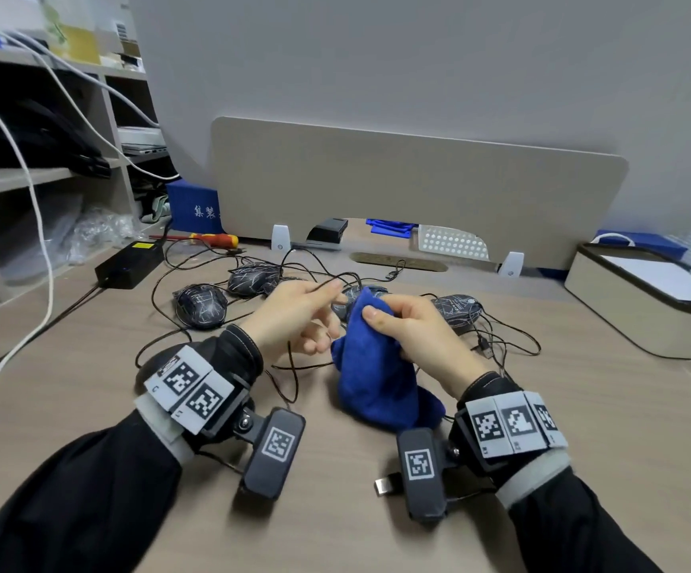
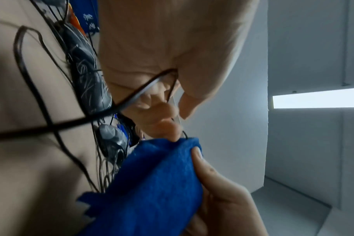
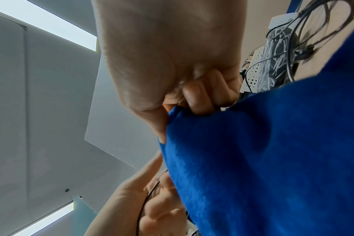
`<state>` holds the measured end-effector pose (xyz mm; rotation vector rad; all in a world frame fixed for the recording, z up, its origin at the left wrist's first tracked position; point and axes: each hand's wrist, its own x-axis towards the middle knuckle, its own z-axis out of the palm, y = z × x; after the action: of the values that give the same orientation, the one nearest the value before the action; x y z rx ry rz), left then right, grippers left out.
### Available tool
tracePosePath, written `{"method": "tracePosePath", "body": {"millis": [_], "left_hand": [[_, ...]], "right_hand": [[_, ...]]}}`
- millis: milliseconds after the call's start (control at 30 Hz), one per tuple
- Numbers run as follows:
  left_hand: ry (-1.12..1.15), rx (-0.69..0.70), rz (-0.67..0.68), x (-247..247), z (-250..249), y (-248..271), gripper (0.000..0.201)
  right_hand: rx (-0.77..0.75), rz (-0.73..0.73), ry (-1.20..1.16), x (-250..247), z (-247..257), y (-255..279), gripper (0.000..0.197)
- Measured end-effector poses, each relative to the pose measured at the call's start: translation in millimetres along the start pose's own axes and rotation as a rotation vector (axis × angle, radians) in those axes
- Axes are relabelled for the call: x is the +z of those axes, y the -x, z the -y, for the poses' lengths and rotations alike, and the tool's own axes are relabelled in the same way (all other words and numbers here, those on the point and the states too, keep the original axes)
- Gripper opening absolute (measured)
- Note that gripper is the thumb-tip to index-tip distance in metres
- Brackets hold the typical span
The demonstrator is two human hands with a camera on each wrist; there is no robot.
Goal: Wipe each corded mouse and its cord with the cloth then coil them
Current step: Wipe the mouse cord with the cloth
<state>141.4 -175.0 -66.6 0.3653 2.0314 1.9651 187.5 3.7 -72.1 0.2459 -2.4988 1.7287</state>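
Observation:
Several black corded mice lie on the desk, among them one at the left [image 1: 201,304], one behind it [image 1: 253,277] and one at the right [image 1: 457,308], their cords tangled together. My left hand [image 1: 306,316] pinches a thin black cord [image 2: 152,84] between thumb and fingers above the desk. My right hand [image 1: 401,324] grips the top of a blue cloth [image 1: 377,378], which hangs down to the desk. The cord [image 2: 185,134] runs from my left fingers into the cloth [image 2: 156,183]. In the right wrist view the cloth [image 3: 263,159] fills the lower right.
A black power brick [image 1: 129,264] and a red-yellow screwdriver [image 1: 215,240] lie at the back left. Shelves [image 1: 25,175] stand on the left, a beige divider panel [image 1: 418,179] at the back, a white box [image 1: 641,299] on the right. A USB plug [image 1: 485,347] lies by my right wrist.

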Motion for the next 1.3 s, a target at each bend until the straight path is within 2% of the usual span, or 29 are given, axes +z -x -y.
{"method": "tracePosePath", "body": {"millis": [133,233,333,433,533,633,700,767,900,1000,1100,1233,1300], "left_hand": [[0.141,-0.006,0.083,5.4,1.8,4.5,0.025],[0.186,0.02,0.096,3.0,2.1,4.5,0.021],[0.212,0.051,0.097,5.0,3.2,6.5,0.018],[0.327,0.122,0.034,8.8,0.8,7.5,0.017],[0.509,0.207,-0.098,-12.5,-8.4,3.3,0.018],[0.678,0.272,-0.236,-45.5,-12.6,-2.3,0.018],[0.73,0.234,-0.245,-47.6,-10.1,-3.9,0.017],[0.688,0.14,-0.157,-37.0,-8.8,-3.3,0.017],[0.365,0.011,0.014,-14.7,-5.8,2.0,0.034],[0.175,-0.039,0.065,-3.8,-3.0,6.2,0.026],[0.116,-0.037,0.04,-2.2,-1.7,6.3,0.017],[0.158,-0.066,-0.116,-3.6,1.9,3.6,0.005],[0.169,-0.087,-0.171,-4.5,2.9,2.4,0.011]], "right_hand": [[-0.004,0.111,0.076,2.2,1.6,3.4,0.023],[-0.029,0.125,0.133,4.4,0.0,3.2,0.03],[-0.024,0.119,0.094,5.4,-0.3,1.6,0.03],[-0.024,0.09,-0.008,4.3,-0.9,1.1,0.025],[0.006,0.048,-0.061,-3.3,-2.4,2.0,0.019],[0.023,-0.057,-0.004,-11.3,-7.2,-1.3,0.026],[0.026,-0.069,0.054,-11.8,-8.9,-2.6,0.028],[0.03,-0.053,0.075,-11.4,-10.2,-3.1,0.029],[0.036,-0.029,0.103,-11.3,-7.6,-1.8,0.028],[0.047,-0.039,0.076,-10.5,-4.5,-0.8,0.026],[0.076,-0.057,0.005,-10.2,2.2,2.6,0.023],[0.061,-0.041,-0.083,-10.7,11.3,9.8,0.029],[0.043,-0.047,-0.107,-11.2,11.0,9.8,0.023]]}}
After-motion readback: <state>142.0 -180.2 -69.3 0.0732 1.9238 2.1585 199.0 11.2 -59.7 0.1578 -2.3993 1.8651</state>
